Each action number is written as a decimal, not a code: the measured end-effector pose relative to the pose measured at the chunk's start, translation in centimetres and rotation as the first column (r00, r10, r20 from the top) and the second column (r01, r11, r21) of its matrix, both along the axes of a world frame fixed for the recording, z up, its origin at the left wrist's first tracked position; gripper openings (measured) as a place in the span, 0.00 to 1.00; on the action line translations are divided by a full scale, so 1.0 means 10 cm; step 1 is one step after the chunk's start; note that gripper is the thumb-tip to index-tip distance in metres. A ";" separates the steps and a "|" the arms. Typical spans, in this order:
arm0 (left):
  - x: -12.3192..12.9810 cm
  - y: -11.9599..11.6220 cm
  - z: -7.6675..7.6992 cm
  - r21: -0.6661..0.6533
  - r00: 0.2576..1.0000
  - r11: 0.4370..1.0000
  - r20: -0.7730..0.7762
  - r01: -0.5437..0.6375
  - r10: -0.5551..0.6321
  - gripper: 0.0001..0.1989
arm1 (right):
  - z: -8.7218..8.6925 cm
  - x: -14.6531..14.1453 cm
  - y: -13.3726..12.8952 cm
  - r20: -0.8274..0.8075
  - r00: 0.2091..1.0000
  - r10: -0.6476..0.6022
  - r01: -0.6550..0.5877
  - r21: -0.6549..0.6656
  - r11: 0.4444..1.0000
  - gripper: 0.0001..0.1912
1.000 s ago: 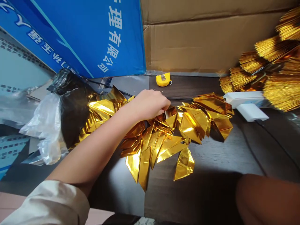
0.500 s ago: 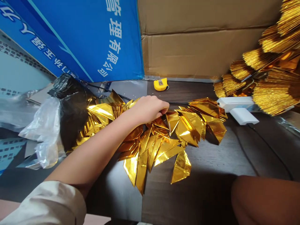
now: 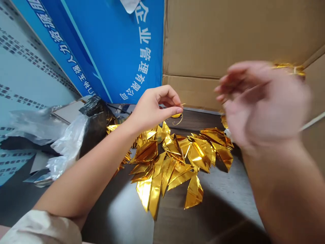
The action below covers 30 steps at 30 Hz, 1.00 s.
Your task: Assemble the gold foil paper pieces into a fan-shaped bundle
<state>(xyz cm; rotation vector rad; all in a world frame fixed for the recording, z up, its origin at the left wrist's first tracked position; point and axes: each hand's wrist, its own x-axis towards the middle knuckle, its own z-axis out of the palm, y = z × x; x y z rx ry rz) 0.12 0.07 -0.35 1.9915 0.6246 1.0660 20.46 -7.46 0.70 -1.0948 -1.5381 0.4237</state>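
Strand: pinched in left hand; its thinness risked slipping.
Right hand: blurred, grip unclear.
Foil pieces: loosely heaped; a low forearm could have scattered them.

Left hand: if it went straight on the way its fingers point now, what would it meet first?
Probably the fingers of the right hand, across the gap. Depth is unclear, though: the left hand might pass behind and meet the brown cardboard instead.

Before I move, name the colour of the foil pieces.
The foil pieces are shiny gold, clearest in the head view.
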 end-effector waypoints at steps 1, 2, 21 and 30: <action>-0.01 -0.06 0.02 -0.023 0.999 1.000 0.035 -0.005 0.006 0.11 | -0.06 -0.06 -0.01 -0.053 0.998 -0.016 0.015 -0.027 1.000 0.14; -0.03 -0.12 0.04 -0.052 0.998 0.999 0.069 -0.008 0.011 0.13 | -0.15 -0.12 -0.03 -0.087 0.996 -0.017 0.010 -0.079 0.997 0.13; -0.23 -0.86 -0.81 -0.639 0.893 0.768 0.319 -0.045 0.318 0.18 | -1.07 -0.32 -0.64 -0.501 0.789 0.355 -0.512 -0.217 0.831 0.05; -0.25 -0.93 -0.98 -0.671 0.930 0.741 0.264 -0.012 0.254 0.17 | -1.27 -0.32 -0.63 -0.547 0.735 0.400 -0.561 -0.160 0.812 0.09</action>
